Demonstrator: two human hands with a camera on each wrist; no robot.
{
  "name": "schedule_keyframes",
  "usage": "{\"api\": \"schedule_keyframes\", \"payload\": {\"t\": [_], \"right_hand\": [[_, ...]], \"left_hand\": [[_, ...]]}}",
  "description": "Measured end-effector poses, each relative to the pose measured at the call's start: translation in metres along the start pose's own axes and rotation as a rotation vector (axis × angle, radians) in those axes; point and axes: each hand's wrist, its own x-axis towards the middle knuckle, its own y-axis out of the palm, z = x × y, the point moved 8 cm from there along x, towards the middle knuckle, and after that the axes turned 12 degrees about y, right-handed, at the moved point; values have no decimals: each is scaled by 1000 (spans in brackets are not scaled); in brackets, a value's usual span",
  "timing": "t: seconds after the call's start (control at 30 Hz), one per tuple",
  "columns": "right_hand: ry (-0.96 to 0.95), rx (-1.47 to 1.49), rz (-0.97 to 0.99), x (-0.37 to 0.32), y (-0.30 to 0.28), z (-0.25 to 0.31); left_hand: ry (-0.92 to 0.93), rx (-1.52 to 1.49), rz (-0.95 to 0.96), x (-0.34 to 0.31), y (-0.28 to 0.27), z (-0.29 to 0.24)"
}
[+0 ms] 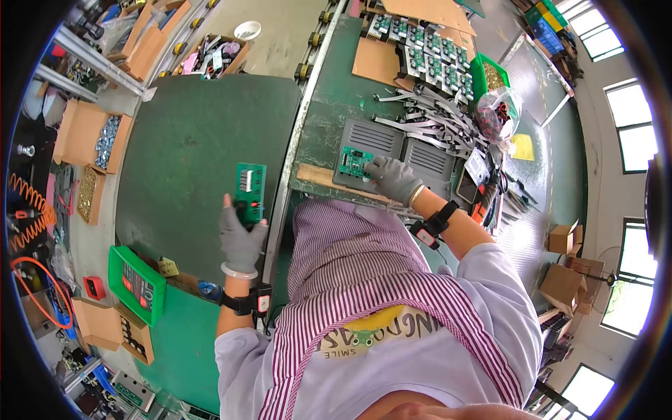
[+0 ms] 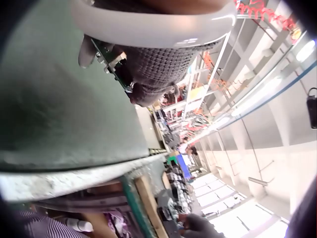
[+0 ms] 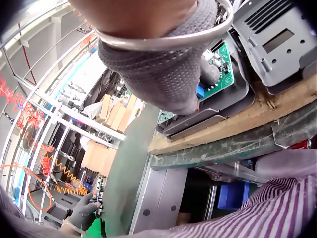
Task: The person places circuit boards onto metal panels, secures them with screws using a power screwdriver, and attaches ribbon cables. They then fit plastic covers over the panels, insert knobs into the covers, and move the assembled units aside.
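A green circuit board [image 1: 252,183] with a row of white connectors is held over the left green mat by my gloved left hand [image 1: 240,241]. In the left wrist view the board [image 2: 113,69] stands edge-on between thumb and fingers. My gloved right hand [image 1: 397,180] has its fingers curled at the right end of another green circuit board [image 1: 353,161], which sits in a grey slotted housing [image 1: 378,134]. The right wrist view shows the fingers over this board [image 3: 225,74], beside a blue component. A matching grey housing part [image 1: 432,155] lies to the right.
Grey ribbon cables [image 1: 427,119] lie behind the housings, with rows of assembled boards [image 1: 437,59] farther back. A wooden strip [image 1: 325,175] runs along the bench front. A metal rail [image 1: 297,133] divides the surfaces. At the left stand a green bin [image 1: 157,304] and a carton of metal parts [image 1: 122,154].
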Motion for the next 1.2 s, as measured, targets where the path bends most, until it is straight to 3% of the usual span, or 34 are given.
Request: {"api": "schedule_keyframes", "payload": {"t": [0.1,0.3,0.4,0.43,0.53,0.63,0.67,0.8,0.9,0.97,1.0,1.03,1.07,1.13,1.2], "right_hand": [[17,10,39,-7,-2,4],[-23,157,-67,-17,-16,0],[92,850,1,-32,-40,-9],[7,1265,84,-34,-37,-3],[-104,1807,136,-59,-63,17],[50,1849,92,-68,-52,-4],[-2,1897,70,-66,-45,-12],[29,1837,20,-78,-44,-51],[86,1760,124,-100,-61,-88],[48,1452,-285,-99,-56,-142],[194,1206,-306,-101,-44,-171],[173,1027,-475,-101,-30,-201],[415,776,-381,-122,-55,-202],[520,544,-316,-128,-52,-211],[501,360,-241,-121,-34,-207]], "left_hand": [[121,-103,22,18,19,-42],[274,-280,101,37,54,-94],[341,-357,106,47,71,-130],[378,-361,76,50,74,-145],[446,-232,98,58,94,-179],[446,-315,174,59,113,-204],[457,-358,197,58,119,-210],[669,-309,240,46,130,-244],[725,-360,251,42,134,-245],[709,-306,295,38,141,-224],[558,-264,470,35,151,-206],[395,-218,652,23,159,-182],[347,-207,677,10,169,-152],[235,-135,757,-21,183,-102],[163,23,836,-54,188,-60]]}}
